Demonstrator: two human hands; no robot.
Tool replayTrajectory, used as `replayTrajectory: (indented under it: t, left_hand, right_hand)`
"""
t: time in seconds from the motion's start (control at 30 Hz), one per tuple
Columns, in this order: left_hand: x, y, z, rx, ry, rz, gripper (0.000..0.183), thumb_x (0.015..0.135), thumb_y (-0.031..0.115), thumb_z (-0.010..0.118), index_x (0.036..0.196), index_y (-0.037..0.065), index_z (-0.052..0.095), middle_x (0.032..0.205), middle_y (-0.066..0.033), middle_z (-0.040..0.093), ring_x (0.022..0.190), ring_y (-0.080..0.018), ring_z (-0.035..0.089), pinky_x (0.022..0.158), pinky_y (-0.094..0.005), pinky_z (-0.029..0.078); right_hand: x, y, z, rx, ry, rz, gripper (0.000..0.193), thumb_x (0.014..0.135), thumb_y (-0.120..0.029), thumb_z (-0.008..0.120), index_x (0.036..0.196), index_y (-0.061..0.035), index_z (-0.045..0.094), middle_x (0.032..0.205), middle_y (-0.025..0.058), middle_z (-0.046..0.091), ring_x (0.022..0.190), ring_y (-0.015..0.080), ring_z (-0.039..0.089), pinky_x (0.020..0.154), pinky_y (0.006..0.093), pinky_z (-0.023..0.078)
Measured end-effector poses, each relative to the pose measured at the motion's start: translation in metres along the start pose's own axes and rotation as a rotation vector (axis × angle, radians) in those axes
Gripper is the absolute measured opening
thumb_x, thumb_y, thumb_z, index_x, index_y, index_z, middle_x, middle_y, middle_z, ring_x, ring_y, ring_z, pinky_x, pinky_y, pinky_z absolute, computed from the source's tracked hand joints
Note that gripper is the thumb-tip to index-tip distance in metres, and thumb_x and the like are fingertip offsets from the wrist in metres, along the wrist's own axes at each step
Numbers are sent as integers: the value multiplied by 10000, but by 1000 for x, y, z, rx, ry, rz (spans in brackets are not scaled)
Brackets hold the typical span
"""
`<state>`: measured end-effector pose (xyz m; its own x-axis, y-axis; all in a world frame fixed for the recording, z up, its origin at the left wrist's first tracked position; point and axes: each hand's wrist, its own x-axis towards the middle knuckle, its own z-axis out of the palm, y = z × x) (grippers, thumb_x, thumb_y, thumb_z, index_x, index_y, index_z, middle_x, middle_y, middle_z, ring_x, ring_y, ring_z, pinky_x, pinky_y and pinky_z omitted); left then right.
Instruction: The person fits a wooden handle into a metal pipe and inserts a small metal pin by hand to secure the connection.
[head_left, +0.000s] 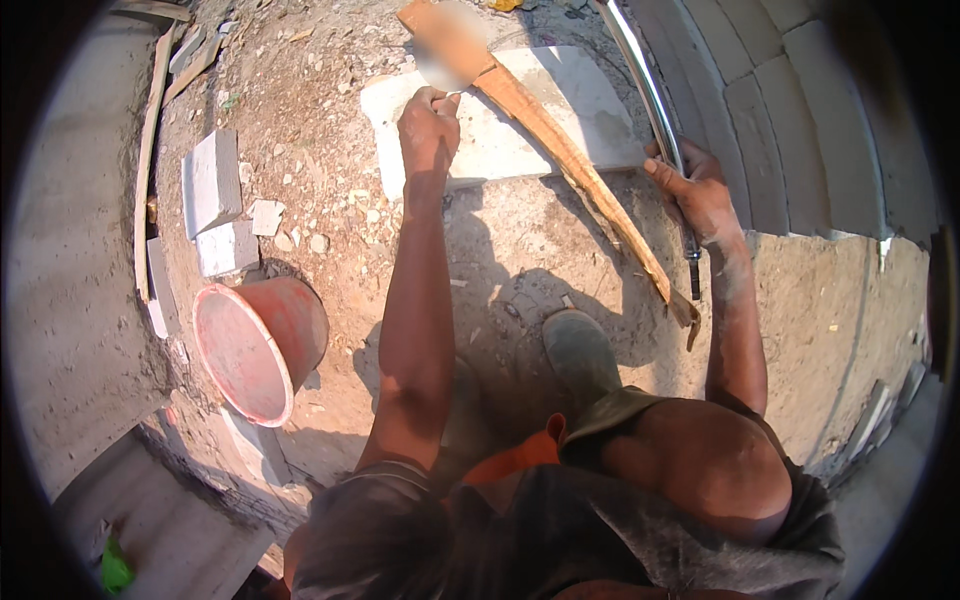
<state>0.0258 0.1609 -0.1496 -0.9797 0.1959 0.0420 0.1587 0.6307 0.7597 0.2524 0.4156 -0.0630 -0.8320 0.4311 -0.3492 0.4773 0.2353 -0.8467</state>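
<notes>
My left hand (pixel 430 130) is closed over the near left part of a pale flat slab (pixel 590 110). A blurred patch lies just beyond its fingertips, so what they grip cannot be made out. Across the slab, slanting toward me, lies a long wooden plank (pixel 560 150) with a splintered near end. On the right, my right hand (pixel 700 190) is wrapped round a shiny metal tube (pixel 645 75). The tube runs from the top of the picture down past my wrist, with a dark tip at its lower end.
A reddish bucket (pixel 300 320) lies tipped over on the left. Beyond it are pale broken blocks (pixel 213 185) and wooden strips along a grey wall (pixel 80 270). Grey block masonry (pixel 765 120) rises close on the right. Stones litter the dirt ground (pixel 320 180).
</notes>
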Motion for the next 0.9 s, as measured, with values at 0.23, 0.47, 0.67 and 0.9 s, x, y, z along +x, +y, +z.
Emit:
replayTrajectory:
  t: [0.23,0.47,0.67,0.9]
  left_hand:
    - [4,27,2,42,74,80,241,951,220,630,1017,-6,684,1054,-211,685,962,-372,657,849,-434,510]
    - [30,20,4,63,41,141,282,946,246,640,1012,-22,697,886,-196,706,829,-314,666,787,-375,508]
    - [30,42,-29,-322,-169,-154,230,952,171,650,997,-52,683,1097,-145,719,953,-227,694,821,-297,529]
    - [29,28,-27,-1212,-217,-145,147,939,70,564,938,-77,567,1278,-317,584,1057,-324,698,897,-349,614]
  right_hand:
    - [-7,-4,13,-30,22,60,542,829,-365,827,1176,19,668,865,87,685,760,139,602,698,295,489]
    - [-14,-6,42,-158,-25,-10,536,809,-336,845,1200,-7,681,1003,136,737,928,207,685,865,364,527]
    - [-11,6,38,-105,-45,-33,434,869,-310,794,1173,-15,695,990,117,736,896,175,667,844,345,520]
    - [-9,6,31,-146,42,-24,423,887,-308,775,1167,-2,689,944,92,711,838,157,635,777,324,507]
